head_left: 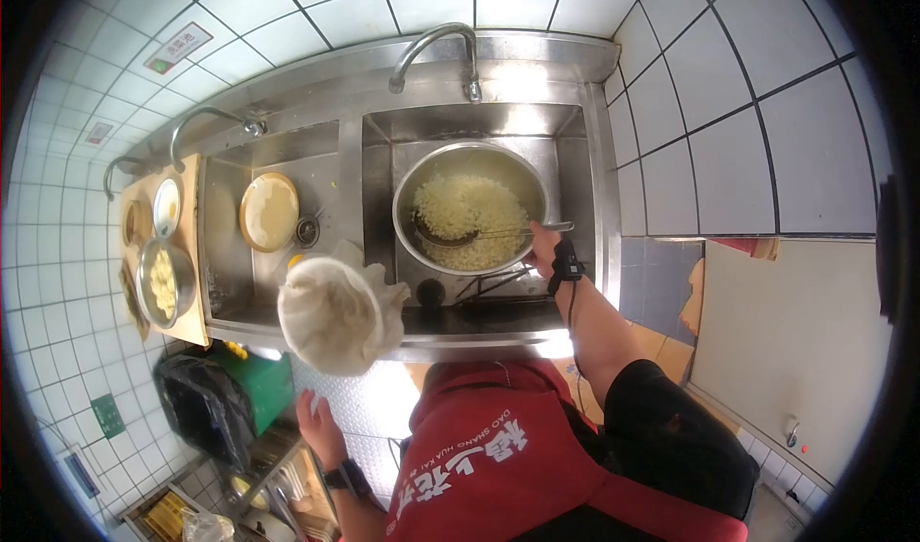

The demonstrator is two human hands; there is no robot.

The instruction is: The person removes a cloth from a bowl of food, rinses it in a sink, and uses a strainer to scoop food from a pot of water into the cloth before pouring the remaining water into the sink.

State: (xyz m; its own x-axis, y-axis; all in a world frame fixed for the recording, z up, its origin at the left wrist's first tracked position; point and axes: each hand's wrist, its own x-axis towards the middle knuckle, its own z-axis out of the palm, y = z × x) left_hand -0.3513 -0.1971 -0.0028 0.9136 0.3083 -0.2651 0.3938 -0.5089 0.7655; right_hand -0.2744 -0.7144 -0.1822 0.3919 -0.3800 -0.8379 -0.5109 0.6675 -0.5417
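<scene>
My right hand (546, 251) is closed around the handle of a metal skimmer (491, 234), at the right rim of a large steel basin (398, 202). The skimmer's head dips among pale, small diced pieces (467, 202) lying in cloudy liquid. My left hand (322, 431) hangs lower left with its fingers apart and nothing in it. Just above that hand, at the sink's front edge, stands a round container lined with whitish cloth (331, 317). The cloth hangs over its rim, and its inside looks damp.
The basin sits in the right sink (570, 178), under a curved faucet (436, 32). A yellow-rimmed round bowl (269, 212) lies in the left sink. Farther left, a wooden board (192, 293) bears a metal bowl of pale chunks (164, 283). Below it is a black-bagged bin (206, 398).
</scene>
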